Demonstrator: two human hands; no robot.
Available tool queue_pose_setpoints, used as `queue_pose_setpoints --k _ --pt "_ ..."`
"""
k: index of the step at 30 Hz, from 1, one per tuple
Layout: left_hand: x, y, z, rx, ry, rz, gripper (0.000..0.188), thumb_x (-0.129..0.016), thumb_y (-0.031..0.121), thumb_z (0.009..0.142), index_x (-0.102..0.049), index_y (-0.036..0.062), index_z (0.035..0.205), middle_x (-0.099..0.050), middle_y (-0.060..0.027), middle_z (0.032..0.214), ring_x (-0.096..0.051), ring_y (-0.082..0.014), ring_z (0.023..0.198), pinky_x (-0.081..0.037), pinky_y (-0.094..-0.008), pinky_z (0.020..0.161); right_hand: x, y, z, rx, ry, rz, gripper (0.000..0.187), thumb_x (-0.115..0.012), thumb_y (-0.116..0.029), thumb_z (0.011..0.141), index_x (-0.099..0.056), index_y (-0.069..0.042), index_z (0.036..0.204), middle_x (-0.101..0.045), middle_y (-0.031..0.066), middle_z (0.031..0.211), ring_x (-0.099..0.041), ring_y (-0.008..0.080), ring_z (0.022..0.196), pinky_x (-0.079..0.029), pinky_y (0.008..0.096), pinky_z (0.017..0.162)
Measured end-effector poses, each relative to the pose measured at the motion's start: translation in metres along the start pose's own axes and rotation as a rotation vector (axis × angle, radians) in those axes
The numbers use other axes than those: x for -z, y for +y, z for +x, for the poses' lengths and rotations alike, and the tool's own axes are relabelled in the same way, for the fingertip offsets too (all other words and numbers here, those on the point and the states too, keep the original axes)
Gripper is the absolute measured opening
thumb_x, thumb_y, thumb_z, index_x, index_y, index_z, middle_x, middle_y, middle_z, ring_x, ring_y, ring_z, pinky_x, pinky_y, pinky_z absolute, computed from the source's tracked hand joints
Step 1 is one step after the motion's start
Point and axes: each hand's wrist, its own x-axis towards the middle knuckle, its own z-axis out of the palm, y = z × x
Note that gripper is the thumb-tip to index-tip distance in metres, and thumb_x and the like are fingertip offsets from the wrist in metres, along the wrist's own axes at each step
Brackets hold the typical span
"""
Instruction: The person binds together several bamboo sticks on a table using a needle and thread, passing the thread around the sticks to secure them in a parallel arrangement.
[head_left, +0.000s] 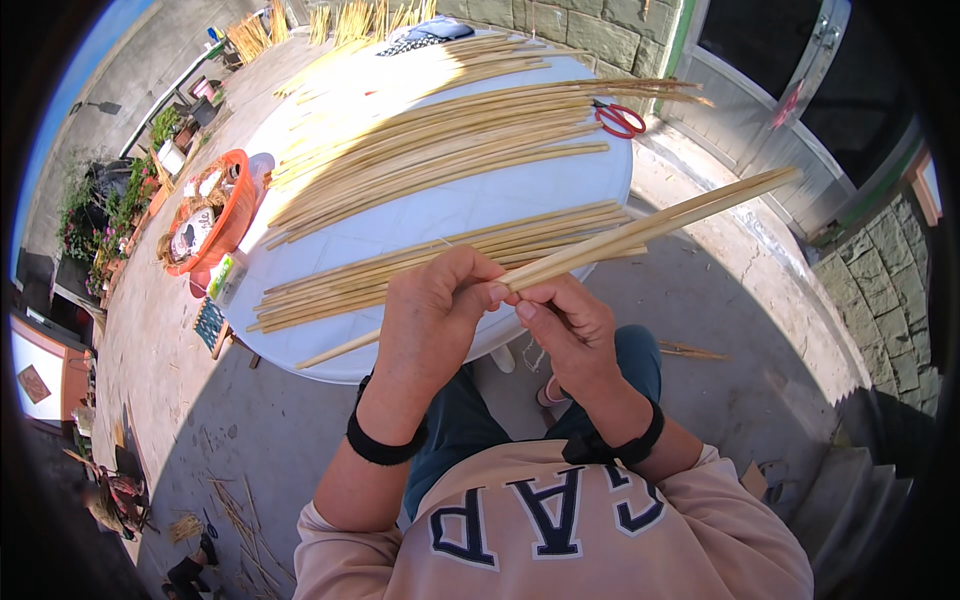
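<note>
Both hands are together over the near edge of a round white table, pinching long pale reed stalks. My left hand closes thumb and fingers round them, and my right hand grips right beside it, fingertips nearly touching. The held stalks slant up to the right, and a thinner end sticks out low to the left past my left hand. Just beyond the hands lies a row of similar stalks; a wider spread of stalks covers the table farther back.
Red-handled scissors lie at the table's right edge. An orange basin with bundled items stands at the left, near a green-and-white packet. Loose stalks litter the ground at lower left. Glazed doors stand at the right.
</note>
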Motion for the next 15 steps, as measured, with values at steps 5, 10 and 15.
queue_pose_setpoints --k 5,10,15 --pt "0.006 -0.002 0.002 0.058 0.084 -0.014 0.009 -0.067 0.002 0.078 -0.063 -0.0009 0.085 -0.067 -0.0100 0.071 -0.061 -0.0156 0.063 -0.048 -0.0268 0.061 0.006 -0.002 0.001 -0.103 -0.097 -0.036 0.008 -0.056 -0.005 0.092 -0.061 -0.001 0.099 -0.058 0.0021 0.086 -0.054 0.0040 0.071 -0.041 0.0188 0.060" --pt "0.007 0.003 -0.004 -0.061 0.052 0.151 0.007 -0.067 0.000 0.080 -0.061 -0.0032 0.083 -0.063 -0.0048 0.069 -0.059 -0.0096 0.067 -0.046 -0.0223 0.062 0.006 -0.001 -0.002 -0.157 -0.146 -0.055 0.010 -0.055 -0.009 0.094 -0.058 -0.003 0.101 -0.058 0.0012 0.078 -0.052 0.0032 0.063 -0.040 0.0188 0.053" --pt "0.002 0.008 -0.008 -0.217 0.089 0.300 0.010 -0.069 0.001 0.078 -0.060 -0.0031 0.079 -0.062 -0.0103 0.067 -0.060 -0.0162 0.063 -0.046 -0.0257 0.060 0.006 0.005 -0.006 -0.116 -0.124 -0.112 0.011 -0.054 -0.009 0.095 -0.058 -0.002 0.102 -0.062 0.0034 0.078 -0.054 0.0055 0.059 -0.044 0.0200 0.054"
